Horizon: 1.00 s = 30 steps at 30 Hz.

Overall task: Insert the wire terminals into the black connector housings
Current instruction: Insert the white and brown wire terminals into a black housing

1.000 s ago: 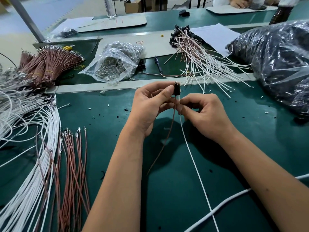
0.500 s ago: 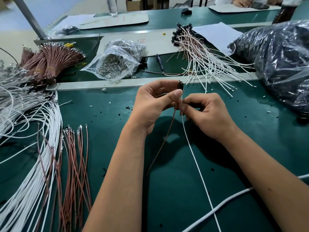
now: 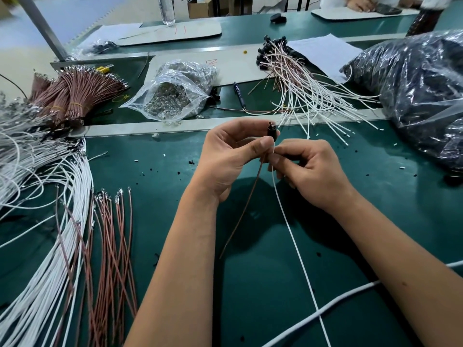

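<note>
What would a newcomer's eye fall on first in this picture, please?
Probably the two hands at centre: the left hand pinches a small black connector housing, while the right hand pinches the white wire just below it. Next, the fan of white wires at far left and the shiny dark plastic bag at upper right.

No legible text or numbers; only indistinct red marks on the grey boards [image 3: 175,31] across the bench.
</note>
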Available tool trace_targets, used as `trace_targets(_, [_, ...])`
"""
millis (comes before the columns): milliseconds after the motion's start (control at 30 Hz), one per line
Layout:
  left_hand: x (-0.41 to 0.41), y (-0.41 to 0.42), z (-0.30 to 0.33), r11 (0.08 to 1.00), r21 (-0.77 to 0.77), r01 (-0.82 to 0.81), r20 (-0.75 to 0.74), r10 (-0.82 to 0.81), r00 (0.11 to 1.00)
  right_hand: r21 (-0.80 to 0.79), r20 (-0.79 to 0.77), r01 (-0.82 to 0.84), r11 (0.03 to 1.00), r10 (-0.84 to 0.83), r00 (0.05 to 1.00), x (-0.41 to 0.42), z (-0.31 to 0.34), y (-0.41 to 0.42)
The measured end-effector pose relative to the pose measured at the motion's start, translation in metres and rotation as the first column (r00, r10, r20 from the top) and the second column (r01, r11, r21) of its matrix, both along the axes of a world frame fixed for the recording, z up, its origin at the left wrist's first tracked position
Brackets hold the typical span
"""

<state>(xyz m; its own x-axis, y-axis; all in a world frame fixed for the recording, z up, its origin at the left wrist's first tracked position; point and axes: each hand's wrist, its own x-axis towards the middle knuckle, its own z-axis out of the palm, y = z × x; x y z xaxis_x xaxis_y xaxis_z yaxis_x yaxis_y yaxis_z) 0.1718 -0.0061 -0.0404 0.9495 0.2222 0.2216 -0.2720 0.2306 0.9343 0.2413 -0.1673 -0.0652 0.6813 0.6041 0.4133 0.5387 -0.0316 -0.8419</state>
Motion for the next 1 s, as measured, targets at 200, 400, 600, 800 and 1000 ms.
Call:
trace_targets(200, [-0.0001,0.0012,-0.0020,1.000,-0.006,0.019,0.023,-0.019,1.000,0.012,0.041,-0.003,1.000,0.003,0.999,-0.0005,0.0017,-0.0004])
trace_targets(400, [0.0003,0.0005,-0.0013,1.000,0.003,0.019,0.023,-0.019,1.000,0.022,0.051,0.038,0.999,-0.040,0.998,-0.0019,0.0018,-0.0003])
trace_targets(600, [0.0000,0.0030,-0.0015,0.999,-0.005,0.039,0.038,-0.039,0.999,0.030,0.047,0.044,0.999,-0.045,0.998,-0.0021,0.0021,-0.0003])
trace_targets(800, [-0.0006,0.0029,0.0001,0.999,-0.012,0.041,0.068,-0.040,0.997,0.022,0.067,0.034,0.999,-0.036,0.997,-0.0018,0.0023,-0.0009])
trace_targets(1000, [-0.0010,0.0025,0.0013,0.999,-0.032,-0.004,0.019,0.004,1.000,-0.010,0.062,0.031,0.999,-0.030,0.998,-0.0023,0.0017,-0.0002])
